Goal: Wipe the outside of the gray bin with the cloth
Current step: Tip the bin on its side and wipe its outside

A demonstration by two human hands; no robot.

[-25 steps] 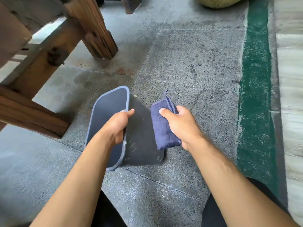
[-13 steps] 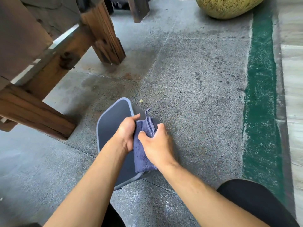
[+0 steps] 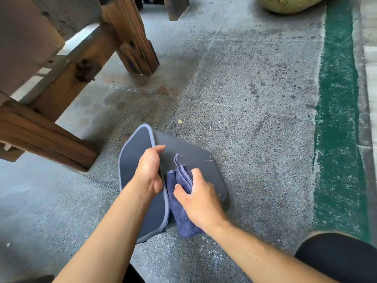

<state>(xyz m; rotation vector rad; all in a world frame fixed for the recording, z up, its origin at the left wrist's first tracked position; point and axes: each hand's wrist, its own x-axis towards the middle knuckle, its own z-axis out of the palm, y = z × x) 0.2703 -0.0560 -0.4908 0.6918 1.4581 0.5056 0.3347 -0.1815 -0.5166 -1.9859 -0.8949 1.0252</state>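
Note:
The gray bin (image 3: 191, 158) lies tipped on its side on the stone floor, its open mouth facing left. My left hand (image 3: 150, 170) grips the bin's rim, thumb on the outer wall and fingers inside. A folded dark blue cloth (image 3: 181, 213) lies against the outer wall close to the rim. My right hand (image 3: 201, 199) holds the cloth and presses it onto the bin's side, just right of my left hand.
Heavy wooden bench legs (image 3: 61, 144) and beams (image 3: 132, 41) stand to the left and behind the bin. A green painted strip (image 3: 338, 119) runs along the right. A yellowish stone (image 3: 289, 4) sits at the top edge. My dark-clothed knee (image 3: 338, 260) is at lower right.
My right hand brought the cloth from beside the bin onto its outer wall and has slid it down along the side near the rim. My left hand keeps its grip on the rim.

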